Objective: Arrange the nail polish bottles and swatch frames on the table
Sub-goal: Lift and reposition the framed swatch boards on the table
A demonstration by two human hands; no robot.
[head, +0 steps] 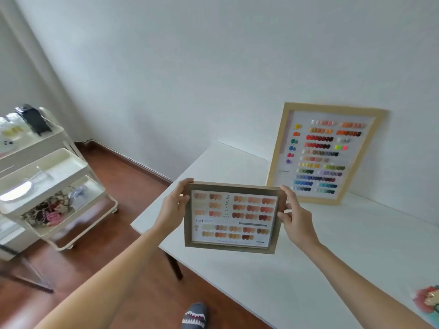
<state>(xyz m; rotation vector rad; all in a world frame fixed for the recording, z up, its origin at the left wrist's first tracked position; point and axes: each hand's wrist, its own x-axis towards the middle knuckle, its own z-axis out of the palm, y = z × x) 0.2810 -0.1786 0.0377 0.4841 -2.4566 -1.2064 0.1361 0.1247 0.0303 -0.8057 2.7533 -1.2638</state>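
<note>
Wooden swatch frame (231, 218) in both hands' grip

I can't read the small print on the held frame (231, 216); its lower text is blurred. The frame hides part of each hand's fingers. A pink-and-green thing (428, 302) is cut by the right edge, and the cart (47, 176) by the left

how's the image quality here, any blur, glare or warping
Head view: soft, even daylight, faint shadows; wide-angle warp bends the wall and table edges; the cart at left is blurred with a bright glare patch; small swatch frame between left hand and right hand fairly sharp, its fine print unreadable.
</note>
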